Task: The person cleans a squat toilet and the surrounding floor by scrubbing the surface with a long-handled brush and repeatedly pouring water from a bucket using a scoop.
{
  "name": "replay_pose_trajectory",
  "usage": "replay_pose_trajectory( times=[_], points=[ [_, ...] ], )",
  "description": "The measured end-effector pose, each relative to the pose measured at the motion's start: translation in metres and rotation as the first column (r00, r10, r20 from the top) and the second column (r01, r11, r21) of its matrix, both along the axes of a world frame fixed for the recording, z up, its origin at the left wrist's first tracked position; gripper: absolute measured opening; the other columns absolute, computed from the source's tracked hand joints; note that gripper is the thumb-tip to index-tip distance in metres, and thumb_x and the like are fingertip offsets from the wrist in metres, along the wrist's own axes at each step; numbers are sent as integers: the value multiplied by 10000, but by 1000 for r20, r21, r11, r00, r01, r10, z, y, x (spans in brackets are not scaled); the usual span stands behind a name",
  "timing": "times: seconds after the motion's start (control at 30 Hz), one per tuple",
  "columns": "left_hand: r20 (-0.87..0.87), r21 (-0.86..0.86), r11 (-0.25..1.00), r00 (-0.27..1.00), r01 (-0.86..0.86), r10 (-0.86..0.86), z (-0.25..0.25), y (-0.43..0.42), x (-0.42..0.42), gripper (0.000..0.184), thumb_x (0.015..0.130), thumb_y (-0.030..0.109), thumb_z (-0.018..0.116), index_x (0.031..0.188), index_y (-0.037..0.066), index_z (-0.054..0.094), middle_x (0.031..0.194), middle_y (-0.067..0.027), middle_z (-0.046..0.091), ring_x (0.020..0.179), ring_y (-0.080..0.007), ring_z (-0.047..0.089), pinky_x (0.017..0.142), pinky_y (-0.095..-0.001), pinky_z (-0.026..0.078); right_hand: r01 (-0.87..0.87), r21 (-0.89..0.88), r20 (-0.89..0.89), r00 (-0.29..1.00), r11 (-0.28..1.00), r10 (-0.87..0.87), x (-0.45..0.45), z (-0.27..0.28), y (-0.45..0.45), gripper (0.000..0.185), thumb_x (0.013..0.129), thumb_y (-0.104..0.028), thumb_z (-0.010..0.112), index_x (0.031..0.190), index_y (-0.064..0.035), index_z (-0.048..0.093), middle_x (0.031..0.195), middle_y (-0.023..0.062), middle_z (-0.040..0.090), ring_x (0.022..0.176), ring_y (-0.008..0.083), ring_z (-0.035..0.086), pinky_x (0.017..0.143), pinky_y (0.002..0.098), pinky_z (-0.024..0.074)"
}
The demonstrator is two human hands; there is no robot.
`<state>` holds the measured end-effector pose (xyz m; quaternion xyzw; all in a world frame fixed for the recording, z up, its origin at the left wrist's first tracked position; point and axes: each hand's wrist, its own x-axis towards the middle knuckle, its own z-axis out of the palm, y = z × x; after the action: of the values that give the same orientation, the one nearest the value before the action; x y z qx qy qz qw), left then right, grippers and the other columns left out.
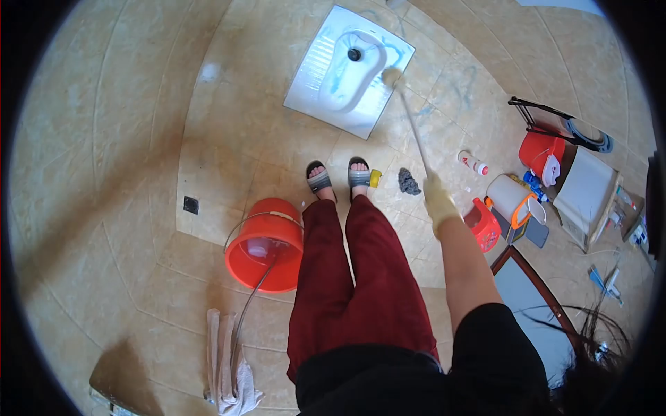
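Note:
My right hand (439, 202), in a pale rubber glove, is closed around the handle of a long-handled brush (414, 132). The round brush head is at the right edge of the white squat toilet (311, 89), blurred; I cannot tell whether it touches the rim. Blue streaks mark the toilet's surface, and a dark round piece (354, 55) sits in its basin. On the tiles near my glove lie a grey scrubber (408, 182) and a white and red bottle (473, 163). A yellow sponge (375, 178) is beside my right sandal. My left hand is out of view.
A red bucket (243, 267) with a hose in it stands left of my legs. To the right are a red basket (485, 225), a white bucket (505, 194), another red bucket (538, 152) and a framed mirror (531, 305). Towels (225, 353) hang lower left.

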<state>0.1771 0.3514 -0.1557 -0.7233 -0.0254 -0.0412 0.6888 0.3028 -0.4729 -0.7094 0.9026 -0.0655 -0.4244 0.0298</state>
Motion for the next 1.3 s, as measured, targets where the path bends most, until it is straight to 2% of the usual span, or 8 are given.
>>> replay_pose_trajectory(
  times=[0.37, 0.43, 0.57, 0.73, 0.83, 0.97, 1.03, 1.3],
  points=[
    [-50, -511, 853, 987, 105, -151, -174, -57, -81, 307, 995, 208, 622, 1256, 50, 657, 1204, -132, 691, 1088, -247, 675, 924, -365, 557, 221, 144, -105, 973, 965, -207, -93, 20, -6, 443, 1038, -378, 355, 1393, -127, 443, 1106, 304, 661, 1049, 493, 622, 878, 597, 492],
    [-241, -854, -497, 727, 155, 642, -271, -102, -143, 586, 1049, 308, 482, 1521, -17, 358, 1523, -214, 440, 1384, -326, 461, 1171, -417, 352, 147, 16, -250, 958, 989, -138, -117, 52, -21, 450, 1035, -391, 348, 1402, -150, 452, 1039, 296, 681, 966, 500, 646, 861, 599, 503],
    [-758, -525, -843, 385, 120, 527, -408, -243, -289, 476, 1071, 334, 451, 1375, -18, 553, 1388, -160, 595, 1318, -261, 532, 1117, -371, 406, 134, 59, -144, 982, 989, -125, -80, 29, -38, 391, 1033, -380, 366, 1324, -154, 497, 1026, 288, 675, 955, 494, 643, 818, 588, 512],
    [-856, -403, -830, 163, 386, 491, -438, -454, -319, 358, 1002, 321, 542, 1069, 0, 687, 1001, -30, 680, 935, -142, 592, 833, -326, 488, -228, 224, 257, 952, 948, 168, 72, -81, -54, 362, 992, -321, 493, 1249, -71, 539, 931, 167, 690, 755, 317, 699, 604, 443, 549],
    [-853, -480, -768, -23, 423, 521, -432, -542, -337, 334, 992, 324, 564, 1013, 20, 702, 936, -28, 688, 866, -130, 610, 770, -318, 494, 483, 356, -159, 875, 800, -457, 130, -63, -8, 416, 922, -257, 625, 1243, -7, 539, 997, 158, 684, 757, 305, 696, 601, 415, 557],
    [-862, -473, -641, -166, 605, 479, -458, -640, -389, 335, 971, 321, 573, 1019, 16, 702, 913, -19, 676, 864, -128, 607, 754, -305, 483, -543, 393, 242, 840, 742, 486, 68, -108, -119, 428, 974, -294, 556, 1279, 4, 516, 1090, 215, 644, 955, 396, 648, 715, 440, 552],
    [-820, -535, -571, -220, 623, 529, -466, -672, -400, 365, 954, 347, 558, 985, 10, 695, 857, -13, 637, 787, -122, 532, 698, -311, 441, 105, 259, -111, 991, 960, -78, 18, -20, -75, 486, 998, -281, 506, 1403, -17, 452, 1069, 220, 641, 867, 356, 663, 663, 423, 544],
    [-763, -457, -335, -170, 824, 623, -562, -636, -400, 439, 987, 354, 542, 1217, -14, 611, 1034, -70, 671, 919, -176, 643, 797, -335, 489, 273, 154, -158, 955, 950, -249, -65, 26, -100, 475, 1022, -295, 448, 1466, -127, 431, 870, 110, 619, 541, 167, 533, 471, 323, 446]
  ],
)
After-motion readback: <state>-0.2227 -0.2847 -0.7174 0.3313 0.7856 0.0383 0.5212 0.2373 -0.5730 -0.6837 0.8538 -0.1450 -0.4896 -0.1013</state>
